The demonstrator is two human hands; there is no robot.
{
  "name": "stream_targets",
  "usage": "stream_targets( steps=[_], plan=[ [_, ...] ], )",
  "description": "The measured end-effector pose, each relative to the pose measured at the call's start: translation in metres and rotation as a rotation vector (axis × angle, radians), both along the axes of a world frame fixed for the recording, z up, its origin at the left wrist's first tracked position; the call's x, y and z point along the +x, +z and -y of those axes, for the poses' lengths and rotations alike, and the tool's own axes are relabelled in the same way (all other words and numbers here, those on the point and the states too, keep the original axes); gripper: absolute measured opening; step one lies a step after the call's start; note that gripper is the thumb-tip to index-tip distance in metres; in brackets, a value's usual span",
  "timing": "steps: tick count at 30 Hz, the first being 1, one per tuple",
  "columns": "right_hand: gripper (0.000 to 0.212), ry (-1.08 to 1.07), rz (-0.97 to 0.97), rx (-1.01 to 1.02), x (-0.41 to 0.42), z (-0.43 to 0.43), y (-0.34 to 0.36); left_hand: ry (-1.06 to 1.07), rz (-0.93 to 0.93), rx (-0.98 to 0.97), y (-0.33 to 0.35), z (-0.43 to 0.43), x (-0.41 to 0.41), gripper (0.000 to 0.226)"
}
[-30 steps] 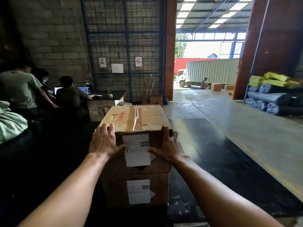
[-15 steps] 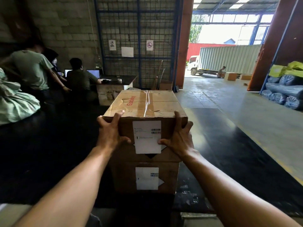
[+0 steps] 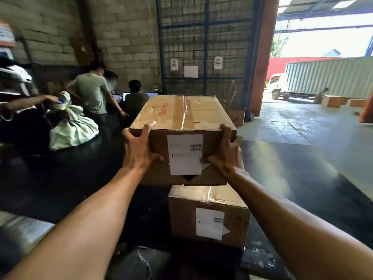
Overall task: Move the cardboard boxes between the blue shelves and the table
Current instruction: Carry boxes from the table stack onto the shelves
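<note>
A taped cardboard box [image 3: 181, 116] with red lettering and a white label hangs in the air in front of me. My left hand [image 3: 139, 147] grips its near left corner, fingers over the top edge. My right hand [image 3: 224, 154] grips its near right corner, thumb on the label. Below it and slightly to the right, a second cardboard box [image 3: 207, 215] with a white label stands on the dark table surface [image 3: 70, 188]. The two boxes are apart.
Several people [image 3: 90, 91] work at a desk with laptops at the back left, beside a pale green sack [image 3: 72, 126]. A blue wire-mesh frame [image 3: 203, 47] covers the back wall. At the right an open doorway shows a truck [image 3: 323, 77] and more boxes [image 3: 333, 101].
The upper box has come up off the lower box with both hands on its corners. My view has swung to the right, so the lower box now sits offset under it.
</note>
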State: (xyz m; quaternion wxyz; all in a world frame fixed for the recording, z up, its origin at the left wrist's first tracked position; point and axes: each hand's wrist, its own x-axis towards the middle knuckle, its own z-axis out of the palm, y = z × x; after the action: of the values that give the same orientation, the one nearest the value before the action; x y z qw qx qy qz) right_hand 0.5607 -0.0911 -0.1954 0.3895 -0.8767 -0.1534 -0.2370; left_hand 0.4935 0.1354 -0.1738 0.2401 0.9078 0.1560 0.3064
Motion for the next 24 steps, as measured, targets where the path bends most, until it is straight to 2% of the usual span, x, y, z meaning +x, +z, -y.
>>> stream_targets(
  steps=[7,12,18,24],
  plan=[
    [0.103,0.329,-0.012,0.041,0.004,-0.105,0.022,0.352,0.004,0.057,0.029,-0.066,-0.071,0.107],
    [0.104,0.645,-0.030,0.032,-0.005,-0.173,0.027,0.680,0.004,0.068,0.028,-0.084,-0.124,0.111],
    [0.107,1.008,-0.058,-0.013,-0.036,-0.210,0.027,1.111,0.000,-0.010,0.021,-0.040,-0.184,0.110],
    [0.110,1.315,-0.071,-0.032,-0.100,-0.190,0.025,1.419,-0.027,0.005,0.024,0.047,-0.254,0.112]
  ],
)
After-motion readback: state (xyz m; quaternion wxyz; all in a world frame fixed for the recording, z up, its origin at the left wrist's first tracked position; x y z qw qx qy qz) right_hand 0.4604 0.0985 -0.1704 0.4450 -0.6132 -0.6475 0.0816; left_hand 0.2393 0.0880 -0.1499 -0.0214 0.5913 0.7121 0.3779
